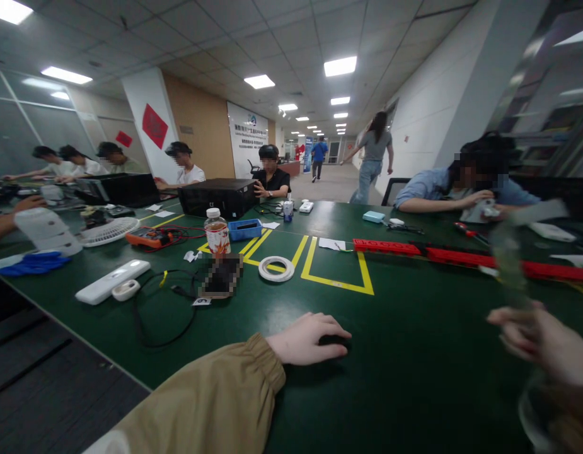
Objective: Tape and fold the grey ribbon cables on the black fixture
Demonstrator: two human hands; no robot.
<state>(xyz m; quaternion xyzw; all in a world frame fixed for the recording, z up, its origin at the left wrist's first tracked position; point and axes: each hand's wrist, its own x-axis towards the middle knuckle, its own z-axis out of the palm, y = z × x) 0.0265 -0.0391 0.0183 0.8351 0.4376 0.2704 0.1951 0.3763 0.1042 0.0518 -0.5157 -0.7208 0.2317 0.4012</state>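
Note:
My left hand [310,339] rests palm down on the green table [376,384], its fingers stretched out and holding nothing. At the right, my right hand [537,337] is raised and blurred by motion, fingers closed round a tool with a translucent greenish handle and a pale, flat head [507,258]. Its exact kind is too smeared to tell. A roll of white tape [276,259] lies beyond my left hand, inside yellow tape lines [338,284]. Left of the roll are a phone-like dark slab [221,276], blurred out, and a bottle with a white cap [217,222].
A black cable [168,342], a white bar-shaped device [112,282] and blue gloves [33,263] lie at the left. Red strips [461,257] run across the right side. A black case [218,197] stands at the back. People sit around the table; others walk behind.

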